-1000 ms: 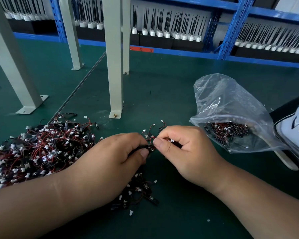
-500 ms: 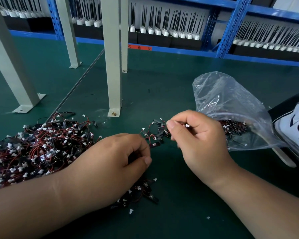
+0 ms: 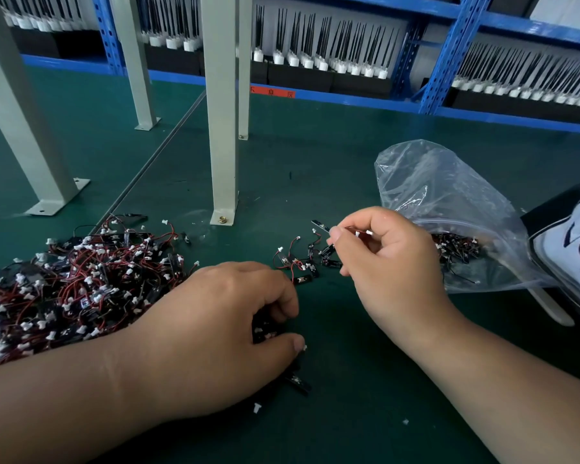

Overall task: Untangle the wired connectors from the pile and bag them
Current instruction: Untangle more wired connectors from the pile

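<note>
While right hand (image 3: 392, 262) pinches one wired connector (image 3: 359, 233) just beside the bag (image 3: 449, 209) mouth, left hand (image 3: 221, 329) curls round a small clump (image 3: 268, 329) on the table (image 3: 349, 413).
Parts look featherlight; thin red and black leads limp and snag-prone, white plugs tiny and slick. Best hold, likely, is at plug or black tab, not mid-wire, pulling slowly so leads don't kink. Main pile (image 3: 74, 289) sits left on the table, a few loose ones (image 3: 298, 262) between the hands, more inside the bag.

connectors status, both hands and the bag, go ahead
Right hand pinching one wired connector, near the bag mouth. Left hand gripping a small clump. Big pile unsorted at left. Nothing blocking the bag.
</note>
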The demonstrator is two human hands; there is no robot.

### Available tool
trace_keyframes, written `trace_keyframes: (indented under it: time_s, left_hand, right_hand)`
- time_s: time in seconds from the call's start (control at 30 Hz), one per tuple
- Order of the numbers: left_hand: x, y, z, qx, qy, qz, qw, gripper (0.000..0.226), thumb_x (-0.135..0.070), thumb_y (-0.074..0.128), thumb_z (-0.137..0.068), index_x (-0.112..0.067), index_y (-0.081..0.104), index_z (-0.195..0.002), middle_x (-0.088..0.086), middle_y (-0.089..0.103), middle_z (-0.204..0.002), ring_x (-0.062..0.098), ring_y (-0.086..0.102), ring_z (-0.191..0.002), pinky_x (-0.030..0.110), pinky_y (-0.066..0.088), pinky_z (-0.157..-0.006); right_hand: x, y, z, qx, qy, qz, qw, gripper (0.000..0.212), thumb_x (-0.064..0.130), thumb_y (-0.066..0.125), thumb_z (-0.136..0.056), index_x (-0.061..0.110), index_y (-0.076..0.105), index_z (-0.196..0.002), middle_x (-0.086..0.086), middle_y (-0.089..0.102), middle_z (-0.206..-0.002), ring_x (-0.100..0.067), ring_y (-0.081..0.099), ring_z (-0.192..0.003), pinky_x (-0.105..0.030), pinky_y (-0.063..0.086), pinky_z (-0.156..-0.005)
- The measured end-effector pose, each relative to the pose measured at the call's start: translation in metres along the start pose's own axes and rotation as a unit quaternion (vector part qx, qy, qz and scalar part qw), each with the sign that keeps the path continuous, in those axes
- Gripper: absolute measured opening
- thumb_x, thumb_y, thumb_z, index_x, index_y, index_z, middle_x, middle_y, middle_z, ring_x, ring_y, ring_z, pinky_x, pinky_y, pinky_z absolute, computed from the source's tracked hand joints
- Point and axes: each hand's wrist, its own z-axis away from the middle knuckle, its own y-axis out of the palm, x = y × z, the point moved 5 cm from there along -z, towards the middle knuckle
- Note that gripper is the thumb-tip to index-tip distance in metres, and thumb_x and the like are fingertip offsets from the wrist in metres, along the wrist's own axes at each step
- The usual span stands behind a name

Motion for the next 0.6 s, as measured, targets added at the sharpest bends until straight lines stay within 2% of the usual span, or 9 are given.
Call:
trace_keyframes:
  time_s: [0.1,0.2,0.27,0.4,0.5,0.6]
  left_hand:
    - [-0.002,0.002,0.001,0.027,0.017,-0.018,0.999,0.032,-0.063,0.062,-0.068,-0.038,0.062,-0.089,-0.022,0.056,-0.09,-0.009,0.053,-0.085,0.006,0.038,-0.07]
    - [-0.003,0.003,0.0,0.039,0.031,-0.036,0.998,0.034,-0.064,0.058,-0.068,-0.038,0.066,-0.089,-0.024,0.055,-0.091,-0.001,0.053,-0.093,0.024,0.043,-0.085]
    - [-0.004,0.003,-0.001,0.032,0.034,-0.032,0.998,0.027,-0.058,0.061,-0.07,-0.038,0.066,-0.088,-0.024,0.055,-0.09,-0.001,0.053,-0.093,0.029,0.044,-0.087]
    - [-0.005,0.003,-0.002,0.034,0.039,-0.024,0.998,0.014,-0.049,0.06,-0.076,-0.037,0.064,-0.081,-0.022,0.056,-0.091,0.001,0.054,-0.093,0.029,0.044,-0.087]
    - [-0.006,0.003,-0.002,0.042,0.044,-0.019,0.998,0.011,-0.046,0.059,-0.079,-0.037,0.063,-0.079,-0.022,0.056,-0.091,0.001,0.053,-0.093,0.029,0.043,-0.087]
    - [-0.006,0.003,-0.003,0.039,0.047,-0.018,0.998,0.01,-0.044,0.058,-0.081,-0.035,0.062,-0.079,-0.022,0.056,-0.09,0.001,0.054,-0.092,0.029,0.044,-0.086]
  right_hand:
    - [-0.005,0.001,-0.002,0.007,0.013,0.017,1.0,0.017,0.019,0.07,-0.087,0.024,0.065,-0.072,0.005,0.059,-0.058,-0.018,0.054,-0.052,-0.026,0.042,-0.049]
    - [-0.009,0.002,-0.004,0.012,0.03,0.013,0.999,0.017,0.012,0.069,-0.086,0.023,0.064,-0.073,0.01,0.059,-0.058,-0.006,0.047,-0.049,-0.017,0.038,-0.048]
    - [-0.011,0.003,-0.005,0.014,0.039,0.0,0.999,0.018,0.008,0.067,-0.085,0.025,0.063,-0.079,0.007,0.061,-0.064,-0.007,0.048,-0.053,-0.02,0.04,-0.05]
    - [-0.012,0.003,-0.005,0.025,0.038,-0.004,0.999,0.021,0.007,0.064,-0.085,0.027,0.061,-0.08,0.009,0.057,-0.061,-0.014,0.048,-0.053,-0.032,0.043,-0.049]
    - [-0.012,0.005,-0.005,0.029,0.042,-0.005,0.999,0.023,0.006,0.065,-0.085,0.029,0.063,-0.083,0.008,0.064,-0.074,-0.019,0.057,-0.06,-0.039,0.051,-0.057]
    - [-0.011,0.007,-0.004,0.037,0.041,-0.004,0.998,0.025,0.006,0.066,-0.085,0.031,0.064,-0.089,0.01,0.066,-0.081,-0.018,0.059,-0.066,-0.03,0.052,-0.063]
